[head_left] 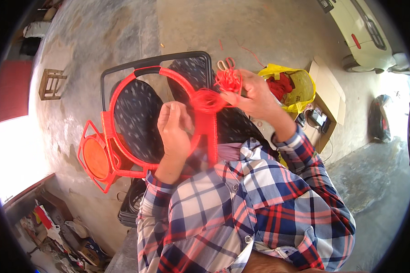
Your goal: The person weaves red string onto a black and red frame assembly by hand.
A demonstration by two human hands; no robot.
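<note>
A frame (112, 113) wound in red cord lies across my lap, with a round opening and a bare black bar along its far edge. My right hand (256, 94) is closed on a loose bundle of red cord (228, 81) to the right of the ring. Blurred loops of cord (207, 101) hang between the bundle and the ring's right side. My left hand (174, 129) is over the ring's opening, fingers curled in with the thumb against them; whatever they pinch is hidden. Scissors (226, 64) show just beyond the bundle.
At right stands a yellow bag (307, 93) with red material inside, beside an open cardboard box (327, 98). A smaller red-wrapped piece (94, 157) is at left. Farther off are a wooden stool (52, 84), a pale vehicle (366, 41) and a dark bag (380, 118).
</note>
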